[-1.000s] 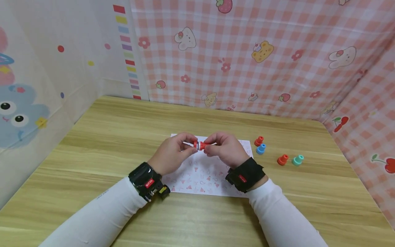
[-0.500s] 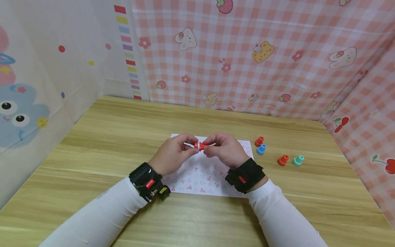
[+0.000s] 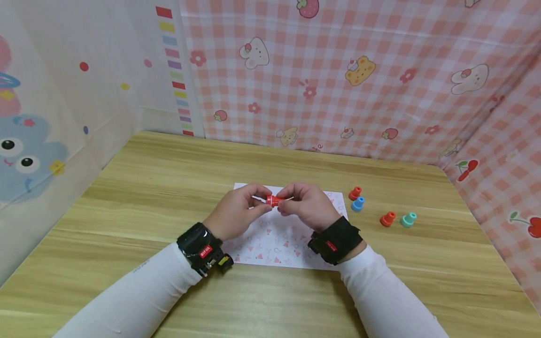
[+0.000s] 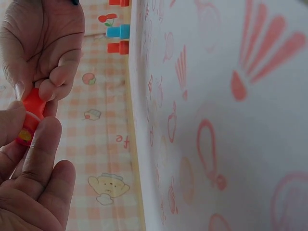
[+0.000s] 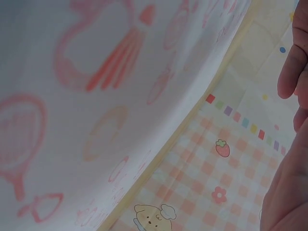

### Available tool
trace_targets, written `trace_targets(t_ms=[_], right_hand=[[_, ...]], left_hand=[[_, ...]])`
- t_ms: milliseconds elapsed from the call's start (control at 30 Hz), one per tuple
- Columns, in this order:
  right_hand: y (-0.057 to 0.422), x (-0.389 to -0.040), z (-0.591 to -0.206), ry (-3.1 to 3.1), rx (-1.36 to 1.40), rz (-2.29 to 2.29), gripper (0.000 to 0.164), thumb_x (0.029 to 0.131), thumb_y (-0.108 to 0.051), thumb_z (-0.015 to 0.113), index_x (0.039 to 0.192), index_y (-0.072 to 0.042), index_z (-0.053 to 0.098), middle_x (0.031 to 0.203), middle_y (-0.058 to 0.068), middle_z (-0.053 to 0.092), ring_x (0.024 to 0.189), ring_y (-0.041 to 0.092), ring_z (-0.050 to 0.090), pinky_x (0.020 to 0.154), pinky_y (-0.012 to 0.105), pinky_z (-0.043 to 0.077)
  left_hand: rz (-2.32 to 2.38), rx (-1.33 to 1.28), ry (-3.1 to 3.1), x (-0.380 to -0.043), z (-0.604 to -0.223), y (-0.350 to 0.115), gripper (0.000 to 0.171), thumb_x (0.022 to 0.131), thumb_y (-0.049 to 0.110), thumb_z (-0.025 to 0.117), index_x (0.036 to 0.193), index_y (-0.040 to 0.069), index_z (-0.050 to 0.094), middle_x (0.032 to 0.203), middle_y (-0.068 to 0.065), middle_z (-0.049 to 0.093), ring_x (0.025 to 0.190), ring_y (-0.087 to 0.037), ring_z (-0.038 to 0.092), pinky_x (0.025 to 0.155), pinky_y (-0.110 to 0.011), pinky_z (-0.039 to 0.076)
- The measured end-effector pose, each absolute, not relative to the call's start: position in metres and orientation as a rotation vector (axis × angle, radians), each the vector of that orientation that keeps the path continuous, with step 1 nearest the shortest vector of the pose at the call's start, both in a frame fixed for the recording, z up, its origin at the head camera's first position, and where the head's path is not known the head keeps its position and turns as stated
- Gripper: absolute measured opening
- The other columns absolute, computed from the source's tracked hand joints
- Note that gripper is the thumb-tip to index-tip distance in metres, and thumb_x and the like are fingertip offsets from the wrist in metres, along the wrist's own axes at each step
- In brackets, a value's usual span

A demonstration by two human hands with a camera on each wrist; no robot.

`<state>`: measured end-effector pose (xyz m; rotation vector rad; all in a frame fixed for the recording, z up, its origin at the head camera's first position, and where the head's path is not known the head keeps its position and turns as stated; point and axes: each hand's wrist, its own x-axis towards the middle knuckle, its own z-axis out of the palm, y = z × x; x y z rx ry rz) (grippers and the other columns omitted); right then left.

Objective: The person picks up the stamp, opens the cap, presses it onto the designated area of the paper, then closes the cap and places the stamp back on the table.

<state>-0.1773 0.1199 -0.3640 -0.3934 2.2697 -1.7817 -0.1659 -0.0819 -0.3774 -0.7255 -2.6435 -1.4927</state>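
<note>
Over the middle of the table, both hands hold a small red toy stamp (image 3: pixel 272 201) with a thin pale band round it. My left hand (image 3: pixel 236 210) pinches its wider capped end between thumb and fingers. My right hand (image 3: pixel 308 205) pinches the narrow handle end from the other side. In the left wrist view the stamp (image 4: pixel 33 108) shows a round purple and yellow picture on its end. Below the hands lies a white sheet of paper (image 3: pixel 274 239) covered in red and pink stamped prints, among them shuttlecocks and rackets.
Right of the paper stand a red stamp (image 3: pixel 355 193) and a blue stamp (image 3: pixel 357 204) close together. Farther right are another red stamp (image 3: pixel 387 218) and a teal stamp (image 3: pixel 408 219). Patterned cloth (image 3: pixel 321 117) hangs at the table's back edge.
The gap between the red cap and the stamp's body has narrowed, and the white band between them is now thinner. Both hands stay nearly in place.
</note>
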Motion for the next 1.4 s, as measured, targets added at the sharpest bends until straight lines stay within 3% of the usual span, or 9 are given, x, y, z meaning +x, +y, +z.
trace_targets(t_ms=[667, 967, 1400], right_hand=[[0.1193, -0.1748, -0.3639, 2.379, -0.427, -1.677, 0.015, 0.081, 0.001, 0.069, 0.094, -0.007, 0.067, 0.082, 0.010, 0.067, 0.074, 0.022, 0.062, 0.070, 0.033, 0.054], [0.1174, -0.1732, -0.3643, 2.416, -0.416, -1.642, 0.011, 0.082, -0.002, 0.069, 0.091, -0.009, 0.068, 0.079, 0.008, 0.068, 0.073, 0.020, 0.063, 0.071, 0.038, 0.055], [0.1160, -0.1719, -0.3607, 2.369, -0.370, -1.647, 0.011, 0.083, -0.002, 0.069, 0.092, -0.007, 0.068, 0.080, 0.009, 0.068, 0.073, 0.022, 0.063, 0.068, 0.033, 0.056]], left_hand=[[-1.470, -0.707, -2.648, -0.1661, -0.3773, -0.0817, 0.021, 0.085, 0.022, 0.070, 0.104, 0.020, 0.062, 0.095, 0.010, 0.065, 0.079, -0.001, 0.059, 0.067, -0.028, 0.053], [-1.470, -0.704, -2.636, -0.1654, -0.3777, -0.0815, 0.018, 0.084, 0.023, 0.071, 0.100, 0.024, 0.063, 0.097, 0.011, 0.065, 0.080, -0.001, 0.059, 0.068, -0.028, 0.053], [-1.458, -0.715, -2.621, -0.1646, -0.3791, -0.0818, 0.017, 0.083, 0.022, 0.073, 0.097, 0.026, 0.064, 0.094, 0.013, 0.064, 0.079, -0.003, 0.058, 0.068, -0.029, 0.053]])
